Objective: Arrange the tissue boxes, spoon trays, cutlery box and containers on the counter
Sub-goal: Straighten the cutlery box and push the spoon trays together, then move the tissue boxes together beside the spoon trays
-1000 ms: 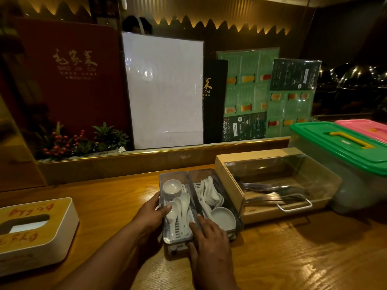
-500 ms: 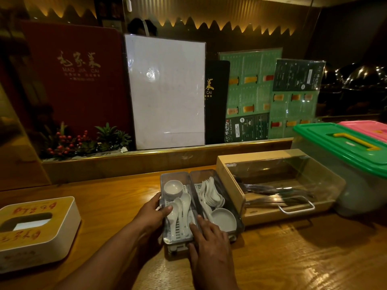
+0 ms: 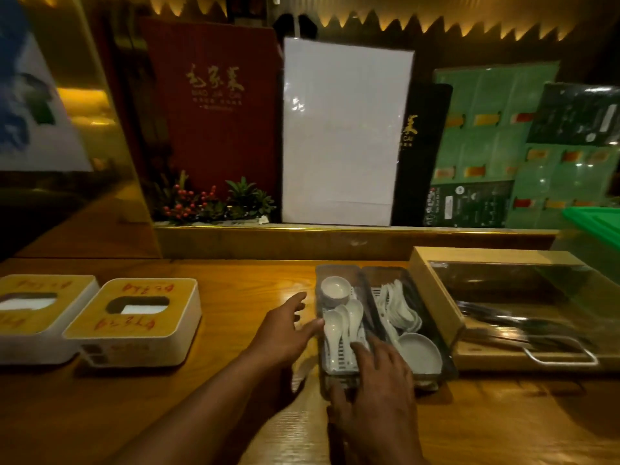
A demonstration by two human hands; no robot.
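Two clear spoon trays stand side by side on the wooden counter (image 3: 235, 283). The left spoon tray (image 3: 339, 271) holds white spoons and a small bowl. The right spoon tray (image 3: 421, 298) holds more spoons and a dish. My left hand (image 3: 285, 330) is beside the left tray with fingers spread, its thumb tip at the tray's left edge. My right hand (image 3: 379, 384) grips the near end of the left tray. A wooden cutlery box (image 3: 432, 290) with a clear lid sits just right of the trays. Two tissue boxes (image 3: 134, 320) (image 3: 33, 317) sit at the left.
A green-lidded container (image 3: 597, 223) shows at the right edge. A raised ledge (image 3: 335, 239) runs behind the counter, with menus, a white board (image 3: 342, 135) and a small plant (image 3: 218, 203) on it. A slanted panel closes off the far left.
The view has swung left, bringing a second tissue box in and pushing the containers mostly out. My left hand has let go of the tray's side and spread its fingers.
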